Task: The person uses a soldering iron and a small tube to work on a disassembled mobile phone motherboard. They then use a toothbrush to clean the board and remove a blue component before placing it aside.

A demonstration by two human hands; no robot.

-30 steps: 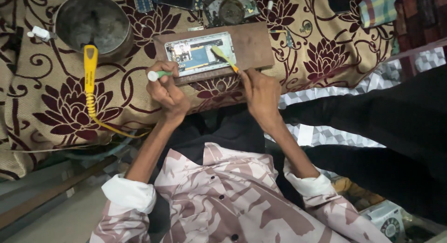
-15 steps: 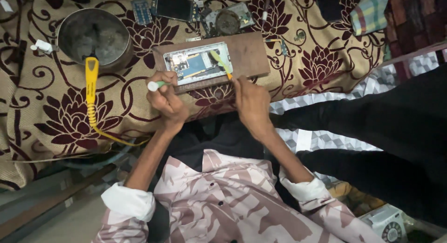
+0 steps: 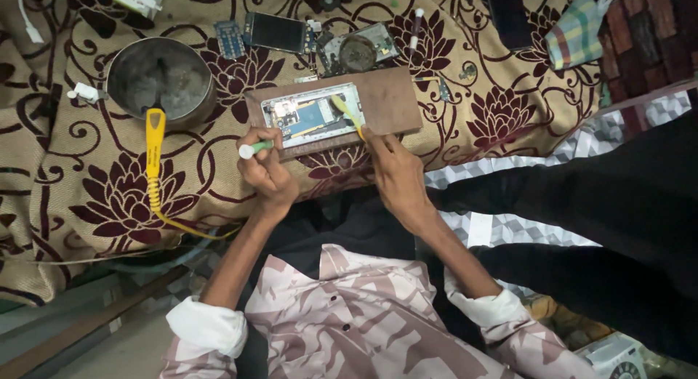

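An opened phone (image 3: 314,117) with its circuit board showing lies on a brown wooden board (image 3: 385,99). My left hand (image 3: 266,172) is closed around a green and white tool (image 3: 254,148) at the phone's lower left corner. My right hand (image 3: 392,172) grips a yellow tool (image 3: 345,111) whose tip rests on the phone's right end. Both hands sit at the near edge of the board, over a brown floral cloth (image 3: 87,204).
A round metal bowl (image 3: 160,81) stands left of the board, with a yellow soldering iron (image 3: 154,150) and its coiled cord beside it. Small circuit boards, another phone (image 3: 275,31) and a round part (image 3: 358,53) lie behind. Dark trousers (image 3: 582,197) stretch to the right.
The view has shifted so the board and hands sit lower in the frame. Both hands keep their grip on the tools at the phone; the yellow tool's tip stays on the phone's right end.
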